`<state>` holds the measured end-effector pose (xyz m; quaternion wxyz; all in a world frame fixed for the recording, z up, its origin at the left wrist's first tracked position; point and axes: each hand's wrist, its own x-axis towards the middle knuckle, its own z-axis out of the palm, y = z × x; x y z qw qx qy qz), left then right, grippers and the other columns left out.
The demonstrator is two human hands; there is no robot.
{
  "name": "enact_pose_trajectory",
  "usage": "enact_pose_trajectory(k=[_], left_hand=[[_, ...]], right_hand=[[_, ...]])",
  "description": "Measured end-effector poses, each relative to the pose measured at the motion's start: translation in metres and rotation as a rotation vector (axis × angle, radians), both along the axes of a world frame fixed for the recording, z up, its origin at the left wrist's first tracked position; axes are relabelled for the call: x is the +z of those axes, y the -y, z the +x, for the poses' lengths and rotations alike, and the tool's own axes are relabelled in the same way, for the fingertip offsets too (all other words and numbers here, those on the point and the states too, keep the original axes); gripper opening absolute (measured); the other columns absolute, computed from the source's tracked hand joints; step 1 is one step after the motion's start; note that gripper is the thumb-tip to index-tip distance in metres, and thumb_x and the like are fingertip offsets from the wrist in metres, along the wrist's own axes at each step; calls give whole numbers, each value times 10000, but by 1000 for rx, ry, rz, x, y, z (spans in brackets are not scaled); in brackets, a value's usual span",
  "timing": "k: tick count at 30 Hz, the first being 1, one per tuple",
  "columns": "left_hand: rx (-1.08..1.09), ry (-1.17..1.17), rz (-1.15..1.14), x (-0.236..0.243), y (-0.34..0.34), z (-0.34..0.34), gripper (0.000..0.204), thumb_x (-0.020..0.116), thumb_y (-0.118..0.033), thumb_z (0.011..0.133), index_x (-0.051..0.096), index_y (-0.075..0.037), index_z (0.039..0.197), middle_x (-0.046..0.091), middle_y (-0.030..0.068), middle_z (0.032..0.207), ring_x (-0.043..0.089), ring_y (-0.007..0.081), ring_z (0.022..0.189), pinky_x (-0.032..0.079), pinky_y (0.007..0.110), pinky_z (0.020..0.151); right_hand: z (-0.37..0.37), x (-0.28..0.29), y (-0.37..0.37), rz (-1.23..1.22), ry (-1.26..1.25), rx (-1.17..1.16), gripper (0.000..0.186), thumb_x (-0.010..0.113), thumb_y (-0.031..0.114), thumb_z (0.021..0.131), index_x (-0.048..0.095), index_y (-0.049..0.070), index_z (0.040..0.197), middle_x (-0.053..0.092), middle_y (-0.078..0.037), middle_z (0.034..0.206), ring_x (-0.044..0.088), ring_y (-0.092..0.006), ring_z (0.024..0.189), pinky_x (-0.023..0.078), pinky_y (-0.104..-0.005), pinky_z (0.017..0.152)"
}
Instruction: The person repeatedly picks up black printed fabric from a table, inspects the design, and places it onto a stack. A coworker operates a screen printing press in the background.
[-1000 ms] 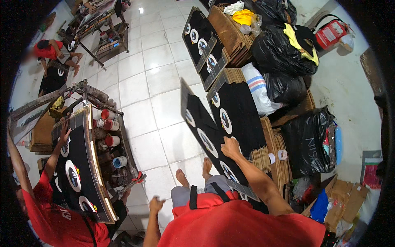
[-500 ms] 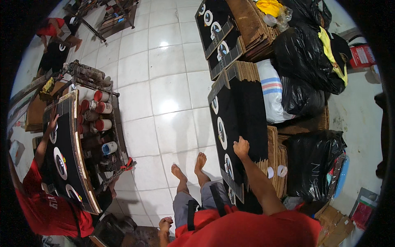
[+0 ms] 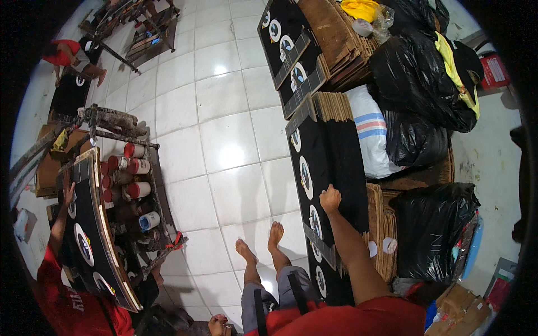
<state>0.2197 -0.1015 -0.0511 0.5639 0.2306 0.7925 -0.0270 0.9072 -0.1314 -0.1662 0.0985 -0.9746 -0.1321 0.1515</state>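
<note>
My right hand (image 3: 330,199) is closed over the black cloth panel (image 3: 343,162), fingers curled together. What they hold, if anything, is hidden. The panel lies on a stack of boards to my right, with white ovals bearing printed pictures (image 3: 305,178) along its near edge. Low by my body, at the picture's lower edge, my left hand (image 3: 219,325) is partly cut off. Its fingers are curled in, and I cannot make out anything in them.
On the left, a co-worker's hand (image 3: 69,193) rests on another black panel (image 3: 84,201). Beside it, a rack holds several red-lidded pots (image 3: 138,190). Black plastic bags (image 3: 431,229) and a white sack (image 3: 372,131) stand right of the stacks. White floor tiles (image 3: 230,129) run between.
The whole view has shifted slightly. My left hand is lower in the picture, closer to its edge. My right hand stays closed over the black panel, now somewhat nearer the printed ovals.
</note>
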Motion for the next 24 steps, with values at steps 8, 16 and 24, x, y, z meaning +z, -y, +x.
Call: enact_pose_trajectory(k=[8, 16, 24], left_hand=[[-140, -44, -17, -3, -4, 14, 209, 648, -248, 834, 583, -79, 940, 654, 65, 804, 640, 190, 732, 497, 339, 624], [-125, -4, -28, -6, -12, 21, 211, 649, -257, 833, 583, -88, 941, 656, 64, 807, 641, 191, 730, 474, 347, 633], [-185, 36, -41, 1, -17, 41, 266, 662, -315, 817, 576, -93, 936, 647, 59, 815, 632, 195, 754, 460, 343, 672]], right_hand=[[6, 5, -1, -71, -23, -39, 236, 614, 109, 766, 575, -35, 949, 632, -240, 843, 618, -397, 828, 474, -483, 754], [12, 9, -6, -111, -82, -65, 291, 627, 140, 778, 581, -30, 1009, 633, -231, 881, 609, -390, 878, 473, -458, 791], [13, 10, 4, -49, -22, -28, 240, 656, 146, 744, 549, -2, 901, 635, -210, 801, 623, -392, 782, 491, -469, 717]])
